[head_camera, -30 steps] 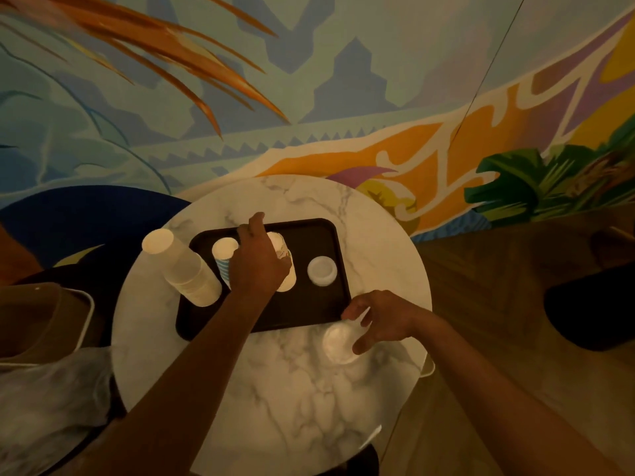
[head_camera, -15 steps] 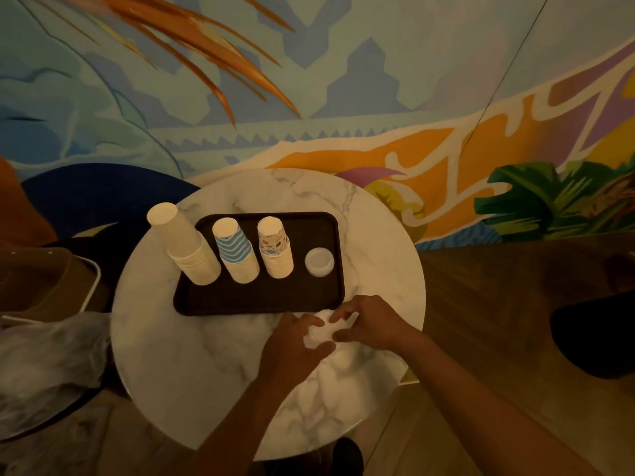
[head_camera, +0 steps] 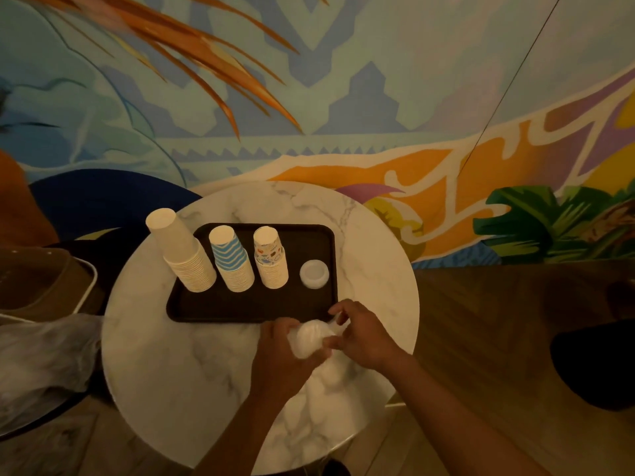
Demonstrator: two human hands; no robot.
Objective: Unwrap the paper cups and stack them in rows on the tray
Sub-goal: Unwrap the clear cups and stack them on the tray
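A dark tray (head_camera: 223, 307) lies on the round marble table (head_camera: 165, 365). On it stand, upside down, a tall plain white cup stack (head_camera: 182, 250), a blue-striped stack (head_camera: 232, 261), a patterned stack (head_camera: 271, 259) and a low white cup (head_camera: 314, 274) at the right. Just in front of the tray, a plastic-wrapped sleeve of white cups (head_camera: 311, 341) lies on the table and trails toward me. My left hand (head_camera: 283, 359) grips its far end from the left. My right hand (head_camera: 360, 333) pinches the clear wrap at that end from the right.
A brown bin (head_camera: 44, 280) stands left of the table, with crumpled clear plastic (head_camera: 41, 359) below it. A painted wall rises behind the table. Wooden floor and a dark round seat (head_camera: 598, 365) lie to the right.
My left hand left the patterned stack on the tray and came back to the wrapped sleeve. Both hands now hold the sleeve's end, and my right hand has taken hold of the wrap.
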